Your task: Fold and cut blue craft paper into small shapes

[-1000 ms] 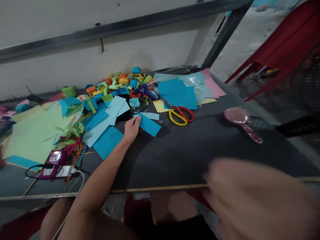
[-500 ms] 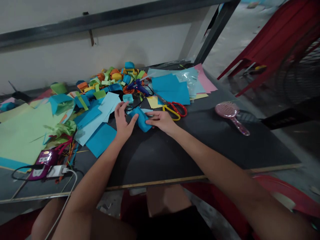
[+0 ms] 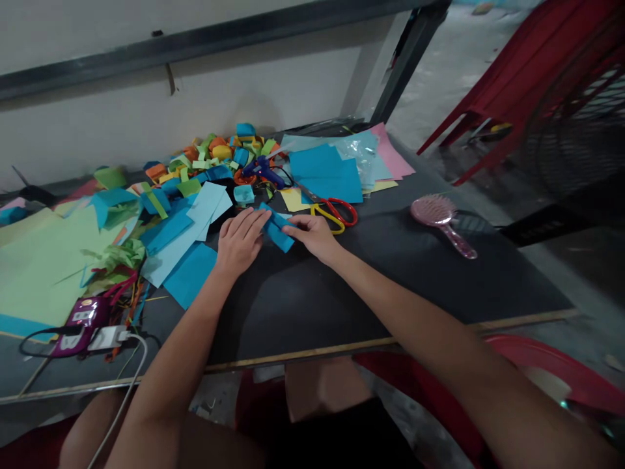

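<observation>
A folded blue paper piece is held between my two hands above the dark table. My left hand lies over its left end, fingers pressed together on the paper. My right hand pinches its right edge between thumb and fingers. Just behind the paper are a small light blue folded piece and a yellow sheet. Red-and-yellow-handled scissors lie to the right of the yellow sheet.
Behind are a blue glue gun and a heap of coloured paper pieces. Blue sheets lie back right, a pink hairbrush at right. A purple device and white adapter sit front left.
My left hand has turned over and its fingers now lie on the paper. The blue piece looks flatter and narrower. The view has shifted slightly.
</observation>
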A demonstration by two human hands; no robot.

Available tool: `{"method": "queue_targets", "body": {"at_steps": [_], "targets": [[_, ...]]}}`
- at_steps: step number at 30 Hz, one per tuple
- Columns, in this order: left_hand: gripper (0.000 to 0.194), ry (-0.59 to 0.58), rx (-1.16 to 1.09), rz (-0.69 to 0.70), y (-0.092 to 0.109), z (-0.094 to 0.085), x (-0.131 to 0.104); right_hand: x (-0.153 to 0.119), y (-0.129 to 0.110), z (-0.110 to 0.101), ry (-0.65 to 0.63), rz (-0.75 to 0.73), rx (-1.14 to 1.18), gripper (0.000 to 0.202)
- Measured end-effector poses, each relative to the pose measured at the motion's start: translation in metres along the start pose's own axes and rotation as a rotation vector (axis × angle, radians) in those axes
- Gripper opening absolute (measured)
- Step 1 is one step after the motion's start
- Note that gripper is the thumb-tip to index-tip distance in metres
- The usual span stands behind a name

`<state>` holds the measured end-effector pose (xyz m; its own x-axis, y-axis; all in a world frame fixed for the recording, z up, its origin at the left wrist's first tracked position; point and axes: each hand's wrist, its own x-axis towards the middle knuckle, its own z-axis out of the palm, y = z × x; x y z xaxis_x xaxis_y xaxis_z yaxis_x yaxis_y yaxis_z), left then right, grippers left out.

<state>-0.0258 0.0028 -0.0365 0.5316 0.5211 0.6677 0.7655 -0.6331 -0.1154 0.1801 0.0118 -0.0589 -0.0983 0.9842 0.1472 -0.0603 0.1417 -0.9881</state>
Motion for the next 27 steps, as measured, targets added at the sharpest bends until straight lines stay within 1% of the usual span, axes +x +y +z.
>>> {"method": "queue_targets", "body": {"at_steps": [2, 4, 7, 10, 11, 13, 15, 16, 19, 20, 22, 24, 25, 27], "targets": [[0.036, 0.030, -0.007, -0.008, -0.004, 0.001, -0.001, 0.002, 0.003, -0.001, 0.058, -0.032, -0.017, 0.031], [0.027, 0.024, -0.043, 0.013, -0.008, 0.003, -0.002, 0.003, 0.006, -0.001, 0.083, -0.024, -0.018, 0.034], [0.029, -0.046, -0.102, 0.100, -0.012, 0.004, -0.004, 0.004, 0.011, -0.002, 0.133, 0.003, -0.027, 0.041], [0.030, -0.107, -0.142, 0.186, -0.011, 0.005, -0.003, 0.005, 0.015, -0.003, 0.192, -0.023, -0.052, 0.042], [0.031, -0.121, -0.161, 0.195, -0.010, 0.005, -0.003, 0.005, 0.016, -0.003, 0.193, -0.033, -0.057, 0.041], [0.034, -0.139, -0.224, 0.168, -0.008, 0.004, -0.002, 0.005, 0.017, -0.003, 0.184, -0.043, -0.056, 0.039], [0.036, -0.139, -0.327, 0.090, -0.004, 0.003, -0.002, 0.005, 0.017, -0.002, 0.171, -0.042, -0.040, 0.038], [0.035, -0.120, -0.382, 0.022, -0.002, 0.002, -0.001, 0.005, 0.017, -0.002, 0.162, -0.040, -0.028, 0.037], [0.026, -0.016, -0.468, -0.240, 0.005, -0.001, 0.002, 0.004, 0.016, 0.000, 0.128, -0.018, 0.016, 0.038], [0.027, 0.001, -0.469, -0.309, 0.007, -0.002, 0.003, 0.003, 0.015, 0.000, 0.117, -0.012, 0.030, 0.039], [0.048, -0.019, -0.480, -0.393, 0.010, 0.000, 0.004, 0.003, 0.014, 0.001, 0.113, -0.014, 0.039, 0.040], [0.068, -0.077, -0.556, -0.455, 0.011, 0.004, 0.003, 0.002, 0.012, 0.002, 0.123, -0.024, 0.032, 0.041], [0.073, -0.099, -0.613, -0.498, 0.010, 0.008, 0.001, 0.002, 0.012, 0.002, 0.132, -0.029, 0.026, 0.041], [0.075, -0.116, -0.731, -0.596, 0.007, 0.015, -0.002, 0.002, 0.011, 0.001, 0.146, -0.038, 0.007, 0.039]]}}
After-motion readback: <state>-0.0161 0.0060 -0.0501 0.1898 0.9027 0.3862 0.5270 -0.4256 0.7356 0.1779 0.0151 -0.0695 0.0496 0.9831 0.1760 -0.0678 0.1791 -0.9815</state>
